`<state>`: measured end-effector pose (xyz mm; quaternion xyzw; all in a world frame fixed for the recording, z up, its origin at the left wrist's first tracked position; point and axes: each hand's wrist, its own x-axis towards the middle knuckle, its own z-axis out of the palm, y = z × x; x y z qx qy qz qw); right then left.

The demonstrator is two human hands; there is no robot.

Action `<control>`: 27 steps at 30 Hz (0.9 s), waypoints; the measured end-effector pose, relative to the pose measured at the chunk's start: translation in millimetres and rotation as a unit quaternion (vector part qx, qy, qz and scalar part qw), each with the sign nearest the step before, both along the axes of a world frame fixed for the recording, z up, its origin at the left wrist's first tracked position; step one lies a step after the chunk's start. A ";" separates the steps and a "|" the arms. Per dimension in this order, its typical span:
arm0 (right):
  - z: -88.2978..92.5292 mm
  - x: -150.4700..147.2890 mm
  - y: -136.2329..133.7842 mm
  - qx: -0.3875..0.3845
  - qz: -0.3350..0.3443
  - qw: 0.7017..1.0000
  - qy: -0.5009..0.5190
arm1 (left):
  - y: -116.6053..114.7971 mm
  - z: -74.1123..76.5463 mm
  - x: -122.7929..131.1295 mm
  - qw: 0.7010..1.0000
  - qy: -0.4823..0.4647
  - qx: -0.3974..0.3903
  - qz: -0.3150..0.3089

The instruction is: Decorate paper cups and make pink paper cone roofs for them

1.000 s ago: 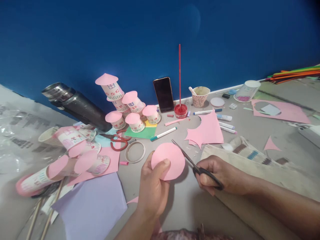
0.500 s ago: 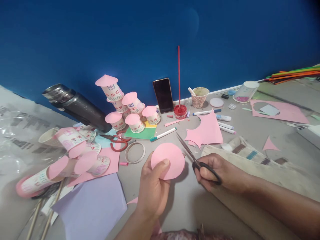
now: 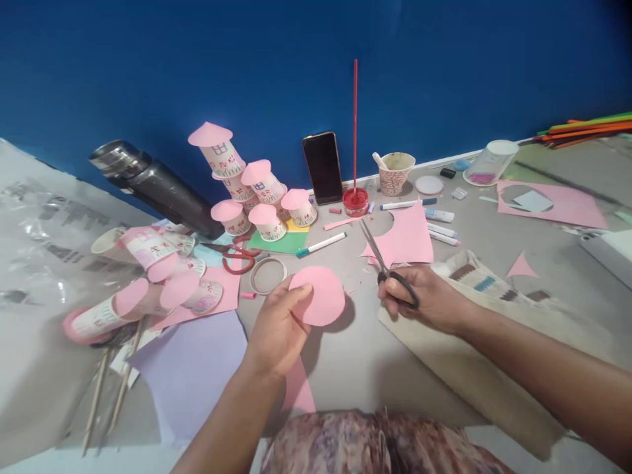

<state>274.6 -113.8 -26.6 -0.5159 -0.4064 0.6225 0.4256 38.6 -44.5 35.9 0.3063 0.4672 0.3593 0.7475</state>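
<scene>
A round pink paper disc (image 3: 320, 296) is pinched in my left hand (image 3: 279, 329), thumb on top, above the grey table. My right hand (image 3: 419, 296) has its fingers through the handles of black-handled scissors (image 3: 378, 250), whose narrow blades point up and away and look nearly closed. The scissors are to the right of the disc, not touching it. Just beyond the blades lies a pink paper sheet (image 3: 407, 234) with curved cutouts. Another pink piece (image 3: 299, 388) lies by my left forearm.
Decorated cups with pink cone roofs (image 3: 220, 155) stand at back left, near a dark flask (image 3: 158, 191). A phone (image 3: 322, 168), a red pot (image 3: 355, 203) with an upright stick, and a paper cup (image 3: 395, 178) line the wall. Red-handled scissors (image 3: 239, 262) and a tape ring (image 3: 268, 275) lie left.
The left hand and disc have shifted left and slightly up in view. The scissors have moved slightly left and up, ending farther from the disc. The camera view has tilted down.
</scene>
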 end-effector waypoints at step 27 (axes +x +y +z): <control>10.7 6.9 -0.4 0.005 -0.024 0.990 -0.136 | -61.1 -30.5 -113.0 0.956 0.066 -0.097 -0.270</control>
